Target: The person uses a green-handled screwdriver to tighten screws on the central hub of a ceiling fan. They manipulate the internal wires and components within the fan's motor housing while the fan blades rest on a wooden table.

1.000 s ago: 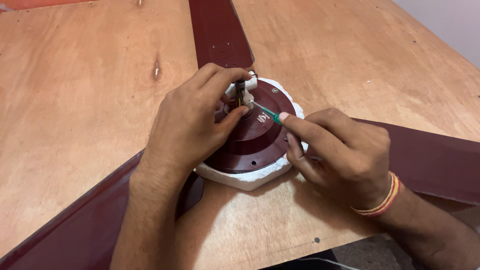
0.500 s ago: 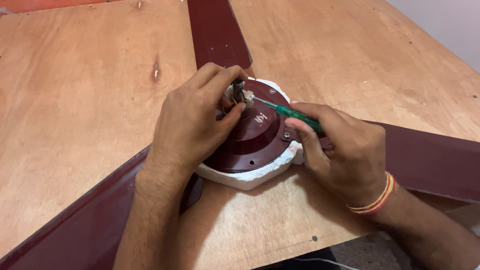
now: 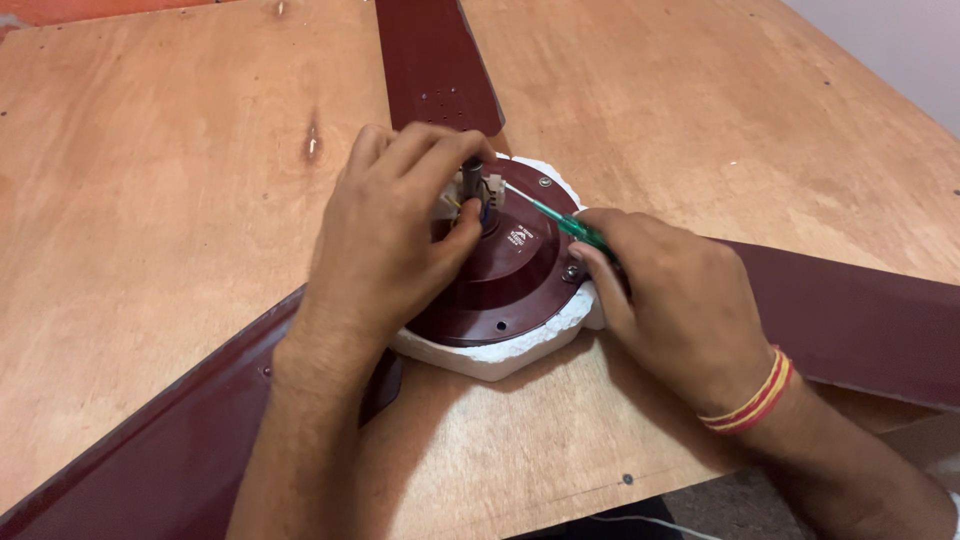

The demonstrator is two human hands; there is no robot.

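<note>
While hands (image 3: 520, 260) crowd it, maroon fan blades (image 3: 435, 65) around.

At the centre of the frame, the left hand (image 3: 400, 240) pinches a small white terminal block (image 3: 487, 190) atop the round maroon ceiling-fan motor (image 3: 500, 280) on its white foam base (image 3: 490, 355), while the right hand (image 3: 670, 300) grips a green-handled screwdriver (image 3: 560, 222) whose tip meets the block, all on the plywood table (image 3: 150, 200).
</note>
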